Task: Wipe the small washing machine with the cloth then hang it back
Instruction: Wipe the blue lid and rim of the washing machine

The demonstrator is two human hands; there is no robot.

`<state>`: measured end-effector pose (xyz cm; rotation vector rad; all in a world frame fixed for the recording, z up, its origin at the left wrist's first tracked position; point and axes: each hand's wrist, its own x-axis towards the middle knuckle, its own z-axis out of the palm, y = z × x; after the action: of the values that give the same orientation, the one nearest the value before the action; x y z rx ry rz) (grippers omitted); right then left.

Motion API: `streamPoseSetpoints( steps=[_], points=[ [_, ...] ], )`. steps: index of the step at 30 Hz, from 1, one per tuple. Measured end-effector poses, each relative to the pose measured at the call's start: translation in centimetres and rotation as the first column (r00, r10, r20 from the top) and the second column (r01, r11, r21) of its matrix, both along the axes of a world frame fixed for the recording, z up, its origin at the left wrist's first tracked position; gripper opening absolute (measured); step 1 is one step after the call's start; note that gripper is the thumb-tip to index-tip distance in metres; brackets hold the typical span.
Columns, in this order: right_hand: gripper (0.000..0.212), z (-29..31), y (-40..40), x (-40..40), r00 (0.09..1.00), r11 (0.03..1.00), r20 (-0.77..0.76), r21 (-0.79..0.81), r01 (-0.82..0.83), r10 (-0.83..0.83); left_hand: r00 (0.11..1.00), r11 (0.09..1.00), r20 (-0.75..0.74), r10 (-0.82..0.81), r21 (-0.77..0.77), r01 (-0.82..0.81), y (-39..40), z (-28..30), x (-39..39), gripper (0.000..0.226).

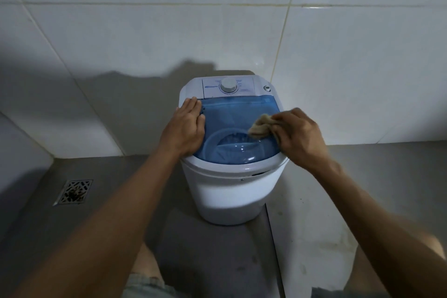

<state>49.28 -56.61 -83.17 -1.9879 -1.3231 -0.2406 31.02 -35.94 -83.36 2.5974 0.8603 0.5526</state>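
Blue lettering on the white control panel (228, 88), left of the round white dial (227, 85), is a brand logo, too blurred to read; the small print round the dial is illegible too. Your small white plastic washing machine (232, 191) w/ translucent blue lid (238, 128) stands on the grey floor (121, 201) against the white tiled wall (145, 31). Your right hand (296, 135) has its fingers clenched on a crumpled tan cloth (260, 126), pressed onto the lid's right side; most of the cloth is hidden under your hand. Your left hand (186, 126) lies flat, fingers straight, on the lid's left edge. Metal floor drain (73, 191) at left. Drum interior only dimly visible thru the lid.
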Motion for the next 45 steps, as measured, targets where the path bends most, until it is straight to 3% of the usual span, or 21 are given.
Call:
streamPoseSetpoints(
  steps=[3,8,13,17,20,24,26,29,33,36,40,42,45],
  points=[
    [0.009,-0.9,-1.8,-1.2,0.989,0.988,-0.041,0.061,0.145,-0.142,1.0,1.0,0.01,0.003,0.011,-0.003,0.0,-0.2,-0.1,0.044],
    [0.015,-1.4,-0.8,-9.4,0.99,0.996,0.112,-0.006,-0.087,0.087,1.0,1.0,-0.003,0.006,0.013,-0.006,-0.2,0.1,0.1,0.041],
    [0.025,-1.8,0.0,-11.0,0.977,0.995,0.192,-0.052,-0.084,0.093,1.0,1.0,0.002,0.001,0.011,-0.001,0.0,0.0,0.0,0.039],
    [0.02,-1.0,-1.7,-5.2,0.978,0.988,0.164,-0.068,0.137,-0.124,1.0,1.0,0.012,0.006,-0.001,-0.006,0.0,-0.3,-0.2,0.045],
    [0.027,0.2,1.1,-1.9,0.973,0.943,0.074,-0.243,0.229,-0.218,1.0,1.0,0.022,0.013,-0.02,-0.012,0.0,0.0,0.0,0.045],
    [0.056,0.1,7.3,-2.9,0.995,0.88,0.053,-0.465,0.097,-0.082,1.0,0.998,-0.007,0.027,-0.055,-0.027,0.3,-0.2,0.2,0.049],
    [0.058,-0.4,8.6,-4.8,0.997,0.839,0.073,-0.544,0.024,0.018,1.0,0.998,0.0,0.016,-0.062,-0.016,0.6,-0.4,0.2,0.05],
    [0.057,-0.5,6.5,-8.1,0.957,0.83,0.206,-0.555,-0.058,0.205,1.0,0.995,0.02,0.002,-0.102,0.0,0.7,-0.3,0.1,0.055],
    [0.061,0.7,2.0,-8.5,0.964,0.823,0.087,-0.544,-0.164,0.249,0.998,0.99,0.05,0.026,-0.138,-0.019,0.6,-0.6,0.1,0.049],
    [0.065,1.5,3.2,-6.3,0.978,0.819,0.102,-0.566,-0.091,0.179,0.99,0.975,0.127,0.064,-0.219,-0.035,0.5,-0.6,-0.1,0.05],
    [0.072,1.6,9.4,-5.0,0.996,0.746,0.071,-0.666,0.001,0.061,0.936,0.918,0.314,0.156,-0.395,-0.021,-0.1,-0.5,-0.4,0.053],
    [0.071,1.7,11.3,-5.8,0.993,0.744,0.078,-0.668,-0.013,0.088,0.885,0.857,0.39,0.256,-0.516,-0.021,0.1,-1.0,-0.5,0.059],
    [0.063,1.7,9.6,-9.3,0.964,0.768,0.112,-0.629,-0.121,0.243,0.774,0.683,0.441,0.454,-0.73,0.015,0.5,-1.6,-0.5,0.089]
  ],
)
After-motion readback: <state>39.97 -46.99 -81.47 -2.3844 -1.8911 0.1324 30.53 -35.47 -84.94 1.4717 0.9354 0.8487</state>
